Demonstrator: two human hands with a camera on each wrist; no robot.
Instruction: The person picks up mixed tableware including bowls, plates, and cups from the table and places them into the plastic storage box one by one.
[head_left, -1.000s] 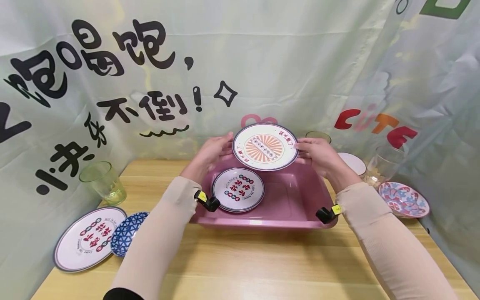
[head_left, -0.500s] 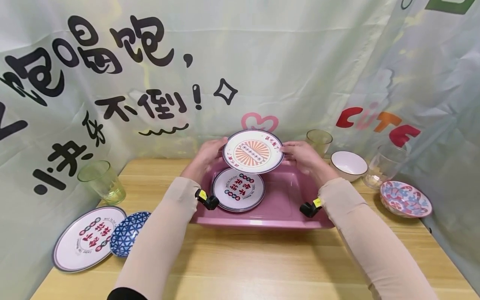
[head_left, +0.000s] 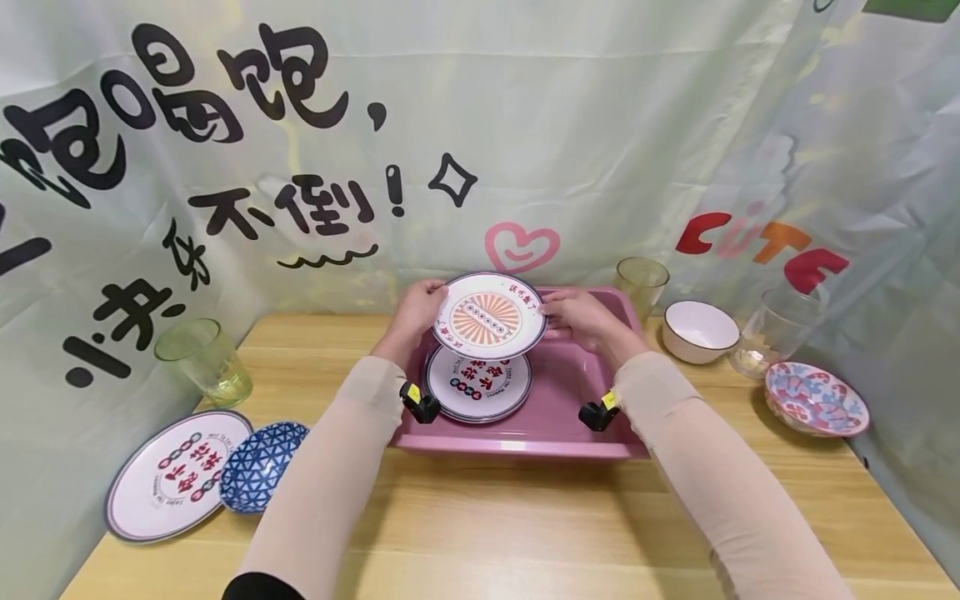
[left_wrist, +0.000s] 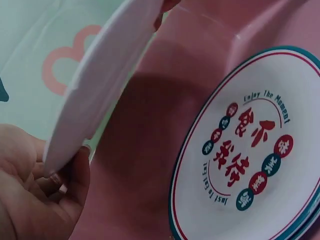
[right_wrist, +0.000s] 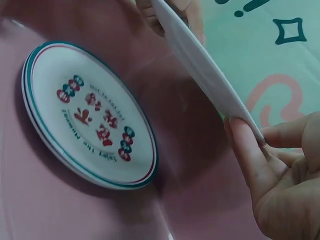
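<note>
Both hands hold a white plate with an orange sunburst print (head_left: pixel 489 317) by its opposite rims, tilted, low over the pink tub (head_left: pixel 592 392). My left hand (head_left: pixel 416 310) pinches the left rim (left_wrist: pixel 95 95), and my right hand (head_left: pixel 577 315) pinches the right rim (right_wrist: pixel 205 75). Under it, on the tub's floor at the left, lies a plate with red and teal characters (head_left: pixel 480 387) (left_wrist: pixel 255 155) (right_wrist: pixel 90 117). The held plate hangs a little above that plate without touching it.
At the left of the wooden table stand a green tumbler (head_left: pixel 202 362), a large printed plate (head_left: pixel 176 475) and a blue patterned bowl (head_left: pixel 262 467). At the right are a green tumbler (head_left: pixel 640 283), a white bowl (head_left: pixel 700 329), a clear glass (head_left: pixel 772 333) and a pink-blue dish (head_left: pixel 816 398).
Both hands have carried the sunburst plate down and leftward, from above the tub's back rim to just over the plate lying in the tub.
</note>
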